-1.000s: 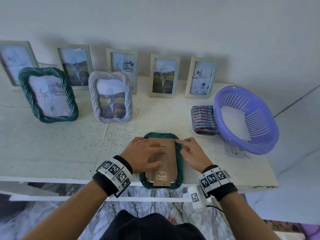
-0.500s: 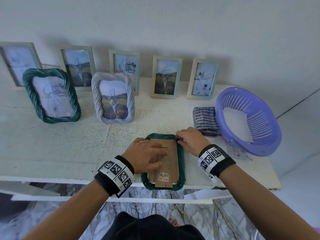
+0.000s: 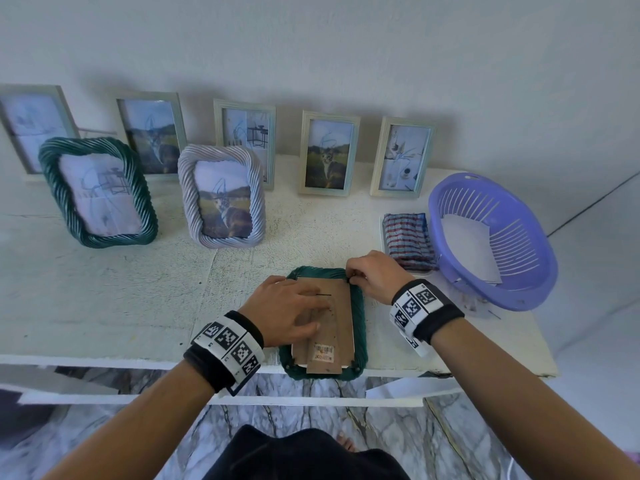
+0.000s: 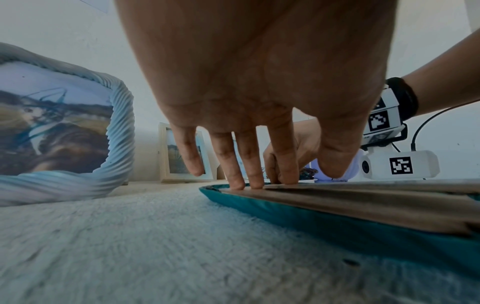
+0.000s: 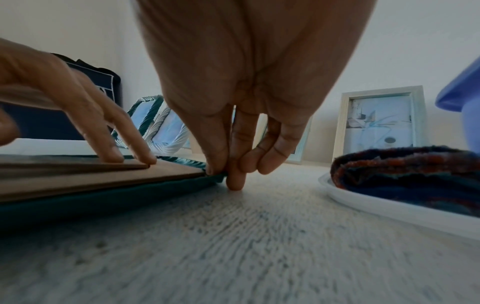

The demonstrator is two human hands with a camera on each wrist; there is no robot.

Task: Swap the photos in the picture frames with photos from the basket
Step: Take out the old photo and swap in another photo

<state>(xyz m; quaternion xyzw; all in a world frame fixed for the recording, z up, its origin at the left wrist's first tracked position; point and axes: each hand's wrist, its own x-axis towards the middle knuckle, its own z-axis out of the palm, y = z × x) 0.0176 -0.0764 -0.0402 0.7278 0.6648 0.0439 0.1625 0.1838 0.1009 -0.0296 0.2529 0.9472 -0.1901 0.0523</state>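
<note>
Change since the earlier pictures: the right hand (image 3: 375, 277) has moved from the middle of the frame's right edge to its far right corner. The left hand (image 3: 287, 311) is staying flat on the backing board.

Nearest item: a green frame (image 3: 360, 327), lying face down at the front edge of the table (image 3: 104, 299), its near end overhanging slightly. Its brown backing board (image 3: 341, 306) is showing upward, with a flat stand piece on top carrying a barcode sticker (image 3: 322, 352). Small dark tabs are sitting at the near corners.

Left hand: fingers straight and spread, pressing the board down, clasping nothing; in the left wrist view the fingertips (image 4: 237, 183) are touching the board's far part.

Right hand: thumb and forefinger are pinching at the far right corner of the frame, where the board meets the green rim; the other fingers are curling loosely beside them.

Right of the frame: a folded striped cloth (image 3: 408, 240) on a white tray (image 3: 382, 233), touching a purple basket (image 3: 519, 296) holding a white sheet (image 3: 467, 244).

Middle distance: a second green frame (image 3: 52, 174) and a pale twisted frame (image 3: 256, 202), both standing upright.

Farthest: five pale flat frames along the wall (image 3: 346, 46), showing cat and sketch pictures.
</note>
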